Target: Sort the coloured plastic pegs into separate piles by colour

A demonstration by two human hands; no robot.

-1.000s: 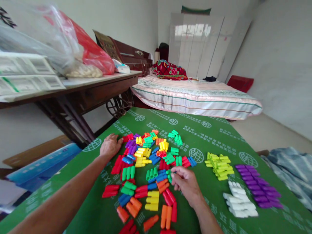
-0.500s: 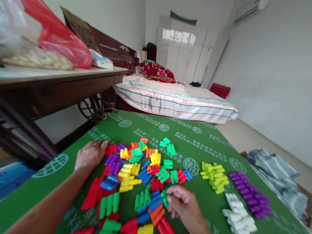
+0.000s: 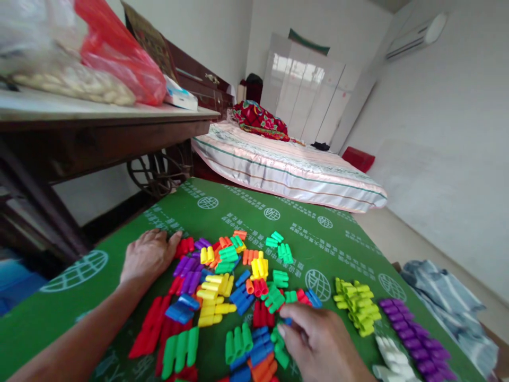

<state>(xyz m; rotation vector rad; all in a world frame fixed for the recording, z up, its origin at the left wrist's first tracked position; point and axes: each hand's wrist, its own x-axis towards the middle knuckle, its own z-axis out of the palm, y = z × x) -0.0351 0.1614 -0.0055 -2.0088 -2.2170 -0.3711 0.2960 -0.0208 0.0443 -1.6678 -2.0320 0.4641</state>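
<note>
Two fingers of the right hand [image 3: 324,339] curl by a blue piece [image 3: 287,321] over the green board [image 3: 199,223]; I can't tell if they pinch. The left hand [image 3: 147,257] lies on the board, thumb out. Behind the board: striped bed [image 3: 294,167], white wall [image 3: 437,159]

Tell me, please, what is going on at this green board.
A person handles small coloured pieces on the green board. The right hand has thumb and forefinger at a green piece; its grip is unclear. The left hand rests beside red pieces. A yellow-green group, a purple group and a white group lie apart, right of the mixed pile.
</note>
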